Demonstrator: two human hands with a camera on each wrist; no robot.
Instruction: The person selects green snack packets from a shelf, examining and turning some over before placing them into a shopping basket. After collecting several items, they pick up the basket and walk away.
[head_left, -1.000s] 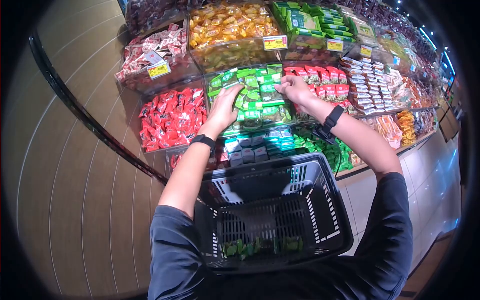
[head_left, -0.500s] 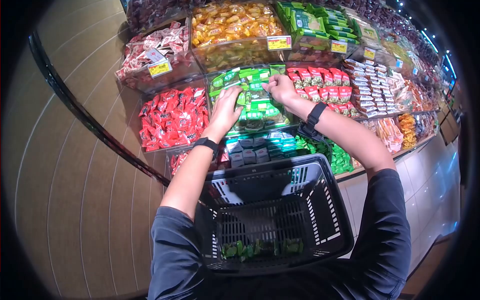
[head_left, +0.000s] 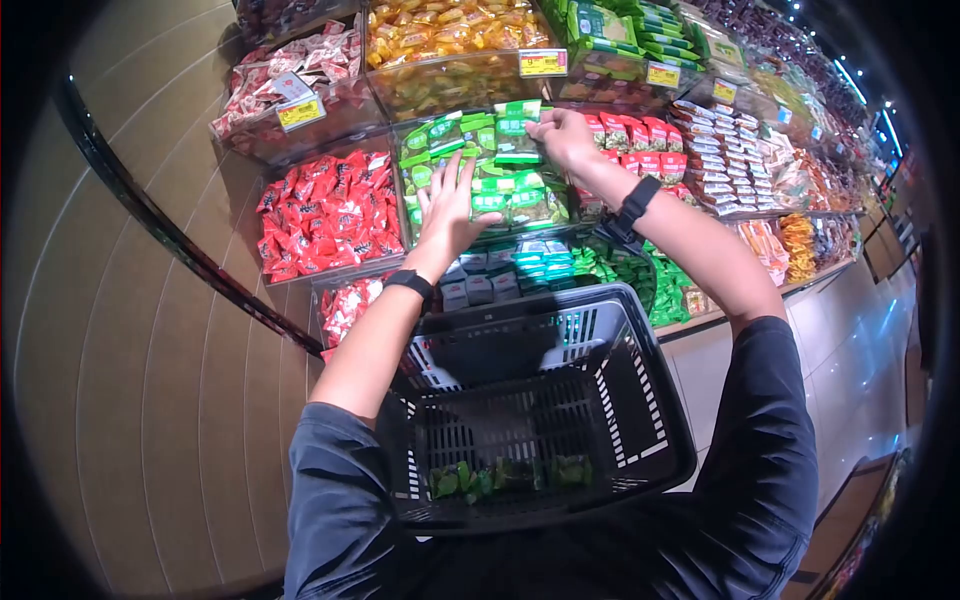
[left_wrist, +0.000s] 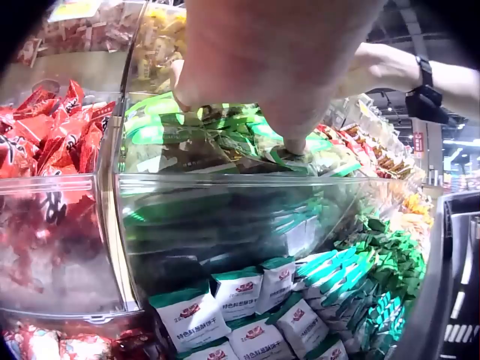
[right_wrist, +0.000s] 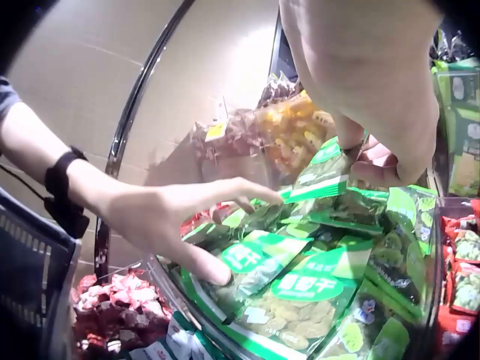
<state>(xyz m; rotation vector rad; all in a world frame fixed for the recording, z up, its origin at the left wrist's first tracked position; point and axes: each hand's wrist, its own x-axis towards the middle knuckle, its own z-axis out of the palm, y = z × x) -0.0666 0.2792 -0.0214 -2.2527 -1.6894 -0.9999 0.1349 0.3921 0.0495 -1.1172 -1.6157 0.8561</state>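
My right hand [head_left: 570,142] pinches the edge of a green packet of dried fruit [head_left: 517,130] between thumb and fingers. In the right wrist view that packet [right_wrist: 322,171] stands tilted up above the others in the clear bin. My left hand [head_left: 447,212] lies over the left part of the same bin, fingers spread and straight. Its thumb touches a packet [right_wrist: 251,262] in the right wrist view. Beneath both hands, more green packets [head_left: 508,190] lie in overlapping rows.
A black shopping basket [head_left: 500,314] stands below the shelf, with several green packets [head_left: 515,474] along its near side. Red packets [head_left: 330,215] fill the bin to the left, and red-topped packets [head_left: 650,165] the one to the right. Small white-and-teal packets [left_wrist: 240,285] lie below.
My right hand has moved left over the green packets and now lifts one by its edge. My left fingers have spread wider. The head view has shifted slightly.
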